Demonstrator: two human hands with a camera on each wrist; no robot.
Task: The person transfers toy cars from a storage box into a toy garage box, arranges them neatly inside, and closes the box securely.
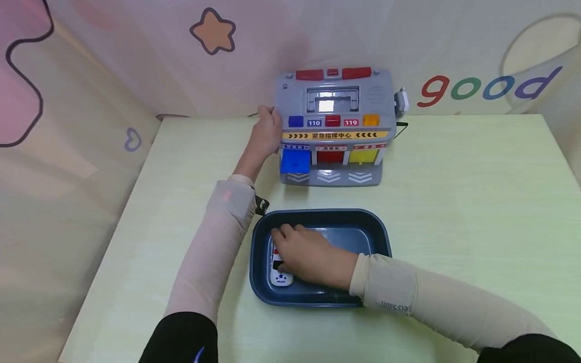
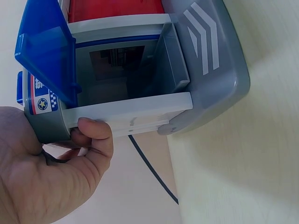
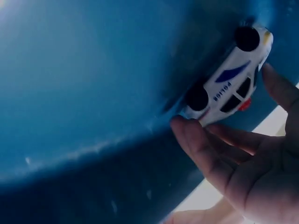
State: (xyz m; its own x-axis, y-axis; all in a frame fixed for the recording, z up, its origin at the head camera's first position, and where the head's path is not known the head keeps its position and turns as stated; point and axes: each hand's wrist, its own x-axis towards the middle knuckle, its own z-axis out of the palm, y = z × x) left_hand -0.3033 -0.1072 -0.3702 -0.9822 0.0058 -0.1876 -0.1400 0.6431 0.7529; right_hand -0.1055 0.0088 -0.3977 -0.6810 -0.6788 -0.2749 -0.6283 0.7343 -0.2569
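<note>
My left hand (image 1: pixel 265 132) holds the left side of a grey toy emergency station (image 1: pixel 292 103), its fingers curled against the side wall in the left wrist view. The station's blue door (image 2: pixel 51 56) is swung up, baring the garage bay (image 2: pixel 112 79) behind it. Red (image 1: pixel 330 157) and yellow doors (image 1: pixel 363 156) beside it hang down. Inside a dark blue tray (image 1: pixel 317 305), my right hand (image 1: pixel 313 254) pinches a white toy police car (image 3: pixel 229 86) lengthwise, thumb at one end and fingers at the other. The hand covers part of the car from above.
The tray sits on the pale table (image 1: pixel 454 227) in front of the station. A printed cloth (image 1: pixel 136 50) hangs close behind the station. A white and grey piece (image 1: pixel 401 103) sticks out from the station's right side. A dark cord (image 2: pixel 152 168) runs by the station's left side.
</note>
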